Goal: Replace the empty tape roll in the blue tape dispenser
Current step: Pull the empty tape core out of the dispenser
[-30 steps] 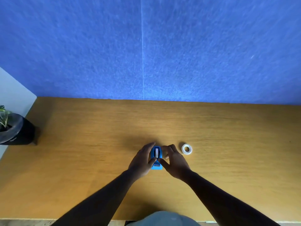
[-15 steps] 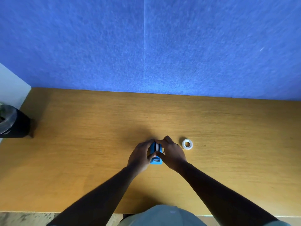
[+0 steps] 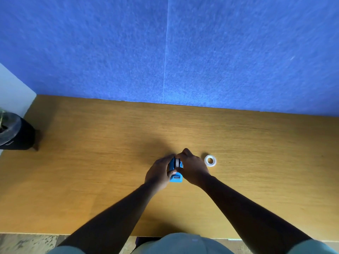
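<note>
1. A blue tape dispenser (image 3: 175, 174) was seen standing on a wooden table (image 3: 91, 171), near the middle of the table and close to the front edge.
2. The dispenser was flanked by both hands, and its near end, with a small ridged part, was left uncovered between the wrists.
3. The left hand (image 3: 159, 172) was wrapped around the left side of the dispenser, with the thumb laid across its top; the dispenser was gripped by it.
4. The right hand (image 3: 193, 168) was curled over the right and far side of the dispenser, its fingers bent downward at the far end.
5. A white roll (image 3: 177, 162) was seen seated in the top of the dispenser, between the two hands, and the fingertips of the right hand were pressed against it; whether it was pinched or only touched could not be told.
6. How much tape was left on that roll could not be told either.
7. A second tape roll (image 3: 210, 160), pale and ring-shaped, was laid flat on the table just to the right of the right hand, apart from it.
8. A black plant pot (image 3: 17, 137) was placed at the far left edge of the table, well apart from the hands.
9. A blue felt wall (image 3: 238, 52) was seen behind the table.
</note>
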The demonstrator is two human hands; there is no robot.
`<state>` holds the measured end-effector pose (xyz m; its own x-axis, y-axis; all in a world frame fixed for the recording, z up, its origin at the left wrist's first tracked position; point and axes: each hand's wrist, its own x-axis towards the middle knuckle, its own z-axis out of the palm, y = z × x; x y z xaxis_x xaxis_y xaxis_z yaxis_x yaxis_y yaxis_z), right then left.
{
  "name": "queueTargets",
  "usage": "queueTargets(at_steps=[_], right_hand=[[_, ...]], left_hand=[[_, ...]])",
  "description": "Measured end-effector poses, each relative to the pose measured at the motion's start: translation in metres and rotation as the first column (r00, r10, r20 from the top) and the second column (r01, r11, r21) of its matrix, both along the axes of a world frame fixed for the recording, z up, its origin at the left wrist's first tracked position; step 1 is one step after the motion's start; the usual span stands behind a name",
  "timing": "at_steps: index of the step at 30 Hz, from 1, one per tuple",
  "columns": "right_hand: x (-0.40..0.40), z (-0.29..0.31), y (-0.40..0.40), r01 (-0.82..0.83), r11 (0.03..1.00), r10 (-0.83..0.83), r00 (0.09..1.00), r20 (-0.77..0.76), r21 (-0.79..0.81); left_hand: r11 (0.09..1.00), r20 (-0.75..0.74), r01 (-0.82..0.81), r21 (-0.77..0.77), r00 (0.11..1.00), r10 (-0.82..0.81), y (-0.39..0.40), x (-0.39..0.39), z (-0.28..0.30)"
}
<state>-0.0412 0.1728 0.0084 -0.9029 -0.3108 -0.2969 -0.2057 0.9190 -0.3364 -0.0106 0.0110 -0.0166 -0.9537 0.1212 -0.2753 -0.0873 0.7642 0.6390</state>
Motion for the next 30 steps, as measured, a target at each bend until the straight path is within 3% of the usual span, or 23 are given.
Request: queueTargets(at_steps=[9,20,26,30], right_hand=[[-0.008,0.0,-0.002,-0.079,0.99,0.086,0.995,-0.058,0.114],[0.0,0.005,0.003,-0.018,0.999,0.015,0.999,-0.048,-0.046],[0.019,0.003,0.007,0.118,0.956,-0.135,0.99,-0.046,-0.269],[0.036,0.003,0.012,0.32,0.801,-0.317,0.944,0.095,-0.506]], left_hand=[[1.0,0.018,-0.001,-0.02,1.0,0.002,0.002,-0.001,0.002],[1.0,0.03,-0.024,-0.008,0.999,0.024,0.003,-0.003,0.008],[1.0,0.027,-0.019,-0.006,0.999,0.019,0.001,-0.002,0.01],[0.999,0.068,0.03,0.011,0.997,-0.03,-0.001,-0.002,0.012]])
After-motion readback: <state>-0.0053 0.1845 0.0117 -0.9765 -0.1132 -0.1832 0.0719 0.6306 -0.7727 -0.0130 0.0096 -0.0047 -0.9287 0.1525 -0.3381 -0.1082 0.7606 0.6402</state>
